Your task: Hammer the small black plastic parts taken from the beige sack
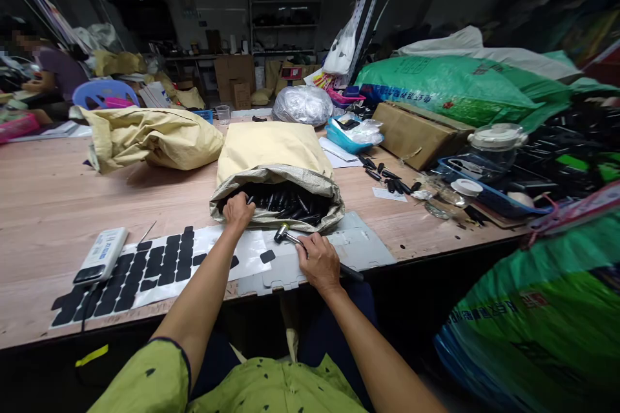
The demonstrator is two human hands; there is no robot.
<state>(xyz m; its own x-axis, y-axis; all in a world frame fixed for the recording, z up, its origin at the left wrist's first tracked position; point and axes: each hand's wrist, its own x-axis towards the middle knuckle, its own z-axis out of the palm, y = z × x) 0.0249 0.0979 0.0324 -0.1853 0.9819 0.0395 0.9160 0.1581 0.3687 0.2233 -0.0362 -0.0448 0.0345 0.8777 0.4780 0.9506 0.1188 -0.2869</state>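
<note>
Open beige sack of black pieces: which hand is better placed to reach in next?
Likely the left hand, at the mouth of the sack; the right hand holds a silver-shafted hammer.

Shows wood grain across the counter (36,213). Carries an open beige sack (274,147) centrally, a second beige sack (162,139) to its left, a carton (414,134) at right and loose black pieces (373,175) near it. Near the front edge, bears a grey sheet (365,246) and, farther left, a sheet with black patches (170,257).
</note>
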